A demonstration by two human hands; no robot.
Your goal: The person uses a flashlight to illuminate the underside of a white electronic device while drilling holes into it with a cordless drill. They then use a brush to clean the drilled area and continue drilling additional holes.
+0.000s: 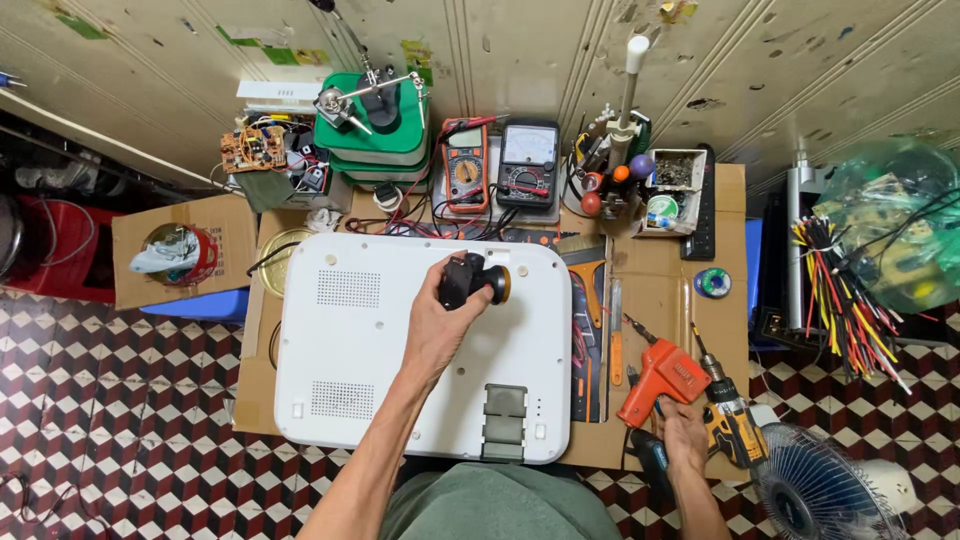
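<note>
Left hand (437,322) is gripping a small black gadget (470,279) over the white plastic casing (350,340); right hand (685,432) is grasping the yellow-black cordless drill (728,415).

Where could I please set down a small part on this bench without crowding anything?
Bare room: the white panel left of the left hand, and the cardboard strip between the flat tools and the solder roll. Crowded: the back row around the meters.

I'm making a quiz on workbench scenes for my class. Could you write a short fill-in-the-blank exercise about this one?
1. The left hand holds a small black part above the large ____ panel.
2. The right hand rests beside the ____ soldering gun.
3. The drill lies to the ____ of the soldering gun.

Missing words: white; orange; right
</note>
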